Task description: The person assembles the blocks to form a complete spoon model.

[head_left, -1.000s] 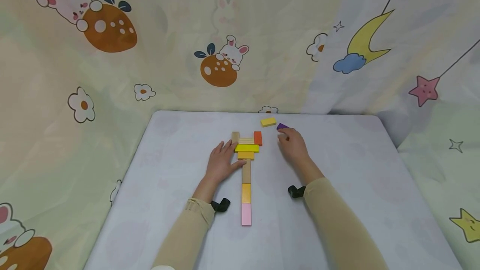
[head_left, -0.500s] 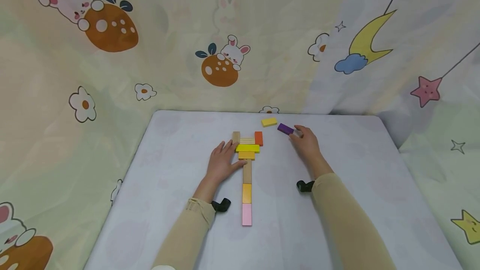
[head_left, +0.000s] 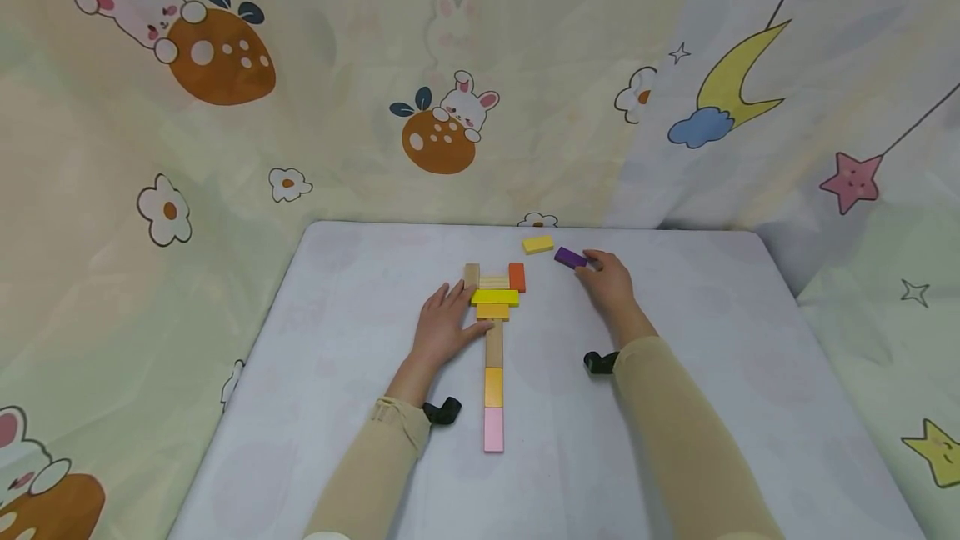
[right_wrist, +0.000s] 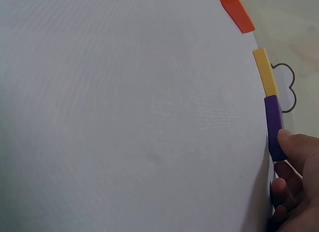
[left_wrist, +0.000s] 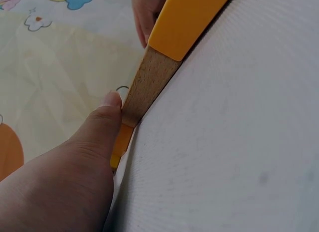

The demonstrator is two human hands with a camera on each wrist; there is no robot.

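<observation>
Flat wooden blocks form a figure on the white table: a pink block (head_left: 493,429), an orange block (head_left: 493,387) and a bare wood block (head_left: 494,346) in a column, then crosswise yellow ones and a red-orange block (head_left: 517,277) at the top right. My left hand (head_left: 442,327) rests spread along the figure's left side, its thumb on the bare wood block's upper end. With thumb and forefinger, my right hand (head_left: 611,282) pinches the right end of a purple block (right_wrist: 274,127), which lies tilted on the table; its other fingers are curled in.
A loose yellow block (head_left: 537,245) lies near the table's back edge, just left of the purple one. Behind the table (head_left: 360,273) hangs a printed cloth (head_left: 315,107). Black wrist cameras sit at both sleeves.
My right hand drew back to the right, uncovering the purple block, then came slightly left onto its right end. The left hand and the figure stay put.
</observation>
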